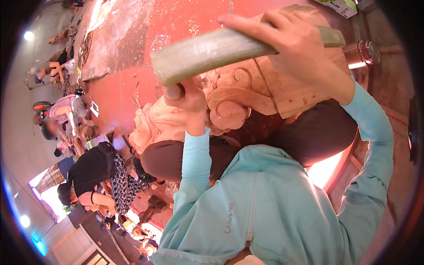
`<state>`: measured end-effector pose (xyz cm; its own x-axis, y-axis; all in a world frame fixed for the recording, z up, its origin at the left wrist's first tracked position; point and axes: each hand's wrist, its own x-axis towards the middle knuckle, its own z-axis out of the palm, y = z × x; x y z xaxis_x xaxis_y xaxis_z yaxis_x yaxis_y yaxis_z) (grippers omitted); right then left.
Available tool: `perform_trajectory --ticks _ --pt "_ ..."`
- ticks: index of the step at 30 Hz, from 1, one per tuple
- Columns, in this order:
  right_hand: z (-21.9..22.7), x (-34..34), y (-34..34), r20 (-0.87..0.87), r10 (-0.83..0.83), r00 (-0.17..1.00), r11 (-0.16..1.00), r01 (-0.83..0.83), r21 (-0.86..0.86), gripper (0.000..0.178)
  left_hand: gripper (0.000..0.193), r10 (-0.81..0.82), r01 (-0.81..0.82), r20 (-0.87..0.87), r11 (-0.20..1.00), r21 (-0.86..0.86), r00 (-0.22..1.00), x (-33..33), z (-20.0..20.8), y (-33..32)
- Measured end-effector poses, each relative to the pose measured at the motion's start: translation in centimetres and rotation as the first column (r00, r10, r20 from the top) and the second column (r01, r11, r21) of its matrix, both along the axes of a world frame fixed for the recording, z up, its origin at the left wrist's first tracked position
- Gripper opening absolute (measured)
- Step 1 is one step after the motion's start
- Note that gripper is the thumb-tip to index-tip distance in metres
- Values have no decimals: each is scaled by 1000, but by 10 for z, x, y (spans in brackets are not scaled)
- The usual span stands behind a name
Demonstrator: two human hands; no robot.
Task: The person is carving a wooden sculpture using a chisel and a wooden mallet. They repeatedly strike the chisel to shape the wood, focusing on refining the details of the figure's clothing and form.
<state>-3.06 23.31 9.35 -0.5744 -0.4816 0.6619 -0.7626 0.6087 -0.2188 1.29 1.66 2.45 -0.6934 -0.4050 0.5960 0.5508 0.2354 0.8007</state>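
Observation:
My right hand (293,46) is closed round a long, slightly curved wooden club (212,55), one finger stretched along its top. The club's broad end reaches left, above my left hand (193,95). That hand is closed round a short handle with a rounded end (175,92); the rest of this tool is hidden. Beneath both hands lies a big block of pale carved wood (240,95), with scrolls and curling relief on its face. Its right part is a plainer, flat-sided section (291,86). My knees are on its near side.
A metal flask (360,53) stands at the right beyond the block, with a box (340,6) farther off. The floor (119,97) is red, with scattered chips. At left, a person in a black shirt (90,170) bends down; a person in pink (64,110) is farther away.

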Motion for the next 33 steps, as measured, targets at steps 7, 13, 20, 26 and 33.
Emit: perform_trajectory --ticks 7,13,20,26,33 --pt "31 1 6 37 127 991 984 -121 -128 73 26 -47 33 135 994 101 990 -5 -6 -3" --pt "2 -10 0 28 160 987 937 -143 -318 69 19 -38 56 101 983 -178 994 -4 -28 -11" --pt "9 -8 10 72 86 994 996 -86 6 66 21 4 18 81 963 -268 997 -9 -33 -5" --pt "6 2 15 110 52 993 965 -78 252 68 10 3 -16 -40 944 -329 999 -10 -52 -24" --pt "7 4 0 100 149 984 937 -109 -332 71 14 -119 110 141 991 76 983 -3 -27 -5"
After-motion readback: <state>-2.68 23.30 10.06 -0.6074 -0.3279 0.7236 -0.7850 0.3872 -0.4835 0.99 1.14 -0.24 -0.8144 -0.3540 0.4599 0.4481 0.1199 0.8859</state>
